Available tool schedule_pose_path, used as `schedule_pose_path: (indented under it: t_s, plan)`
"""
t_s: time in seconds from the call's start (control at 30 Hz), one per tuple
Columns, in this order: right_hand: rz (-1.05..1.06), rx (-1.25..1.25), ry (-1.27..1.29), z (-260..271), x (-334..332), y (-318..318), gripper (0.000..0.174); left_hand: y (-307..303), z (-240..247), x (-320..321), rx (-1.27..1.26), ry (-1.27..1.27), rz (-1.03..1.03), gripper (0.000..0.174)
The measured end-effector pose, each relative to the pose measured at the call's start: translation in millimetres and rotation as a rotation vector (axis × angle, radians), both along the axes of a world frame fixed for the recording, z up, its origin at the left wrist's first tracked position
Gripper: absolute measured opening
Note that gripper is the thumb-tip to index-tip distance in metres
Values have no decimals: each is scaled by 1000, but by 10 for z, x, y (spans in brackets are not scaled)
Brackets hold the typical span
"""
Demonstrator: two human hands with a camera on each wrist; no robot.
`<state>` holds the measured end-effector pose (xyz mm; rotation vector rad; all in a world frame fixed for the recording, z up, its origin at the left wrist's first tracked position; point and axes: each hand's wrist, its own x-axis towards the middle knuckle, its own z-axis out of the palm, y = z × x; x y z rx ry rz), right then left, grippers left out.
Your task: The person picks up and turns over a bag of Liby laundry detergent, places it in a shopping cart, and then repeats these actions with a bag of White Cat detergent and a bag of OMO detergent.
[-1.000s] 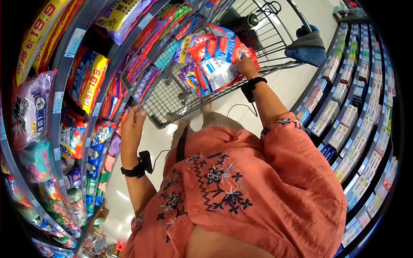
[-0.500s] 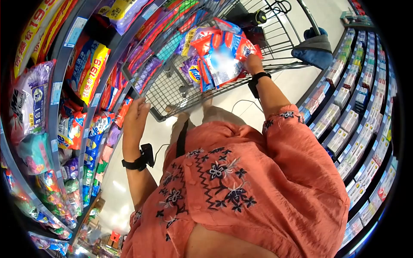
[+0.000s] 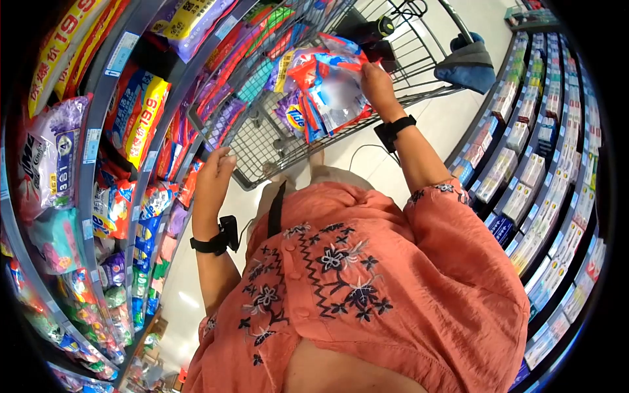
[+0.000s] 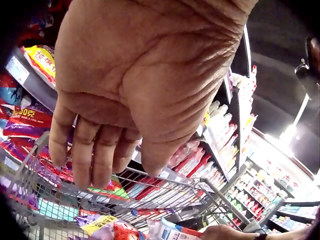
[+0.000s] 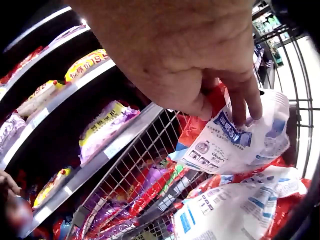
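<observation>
My right hand [image 3: 381, 92] reaches over the shopping cart [image 3: 244, 180] and pinches the top edge of a red, blue and white detergent bag [image 3: 339, 101]. In the right wrist view, the thumb and fingers close on the red and white edge of this detergent bag [image 5: 225, 135], its printed back panel facing the camera. More detergent bags lie against it, among them a purple Tide bag [image 3: 290, 112] and a white and red bag [image 5: 230, 210] below. Holding nothing, my left hand [image 3: 211, 190] hangs between the shelf and the cart's near corner, its fingers loosely bent.
Shelves of bagged detergent [image 3: 51, 154] rise close on the left. Rows of small boxes [image 3: 498, 173] line the shelves on the right. A black bottle [image 3: 377, 29] lies in the cart's far part, and a blue-grey cloth item [image 3: 468, 69] hangs at its handle side.
The right hand has risen slightly on the bag's edge, and the bag's front has creased and tipped. My left hand has shifted a little to the right, still holding nothing.
</observation>
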<state>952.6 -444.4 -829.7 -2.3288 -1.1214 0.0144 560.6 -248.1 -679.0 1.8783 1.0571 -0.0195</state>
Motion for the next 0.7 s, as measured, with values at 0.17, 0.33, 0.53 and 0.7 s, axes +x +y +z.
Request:
schedule_pose_path:
  t_s: [0.17, 0.33, 0.53, 0.7]
  plan:
    - [127, 101, -15, 791, -274, 61, 19, 233, -38, 13, 28, -22, -54, 45]
    - [390, 222, -67, 1782, -766, 149, 14, 491, -189, 178, -253, -178, 5, 48]
    - [563, 382, 217, 2715, -1411, 328, 17, 517, -276, 594, -583, -406, -95, 72]
    - [620, 536, 363, 2960, -1534, 569, 19, 367, -26, 659, -1163, -694, -133, 94]
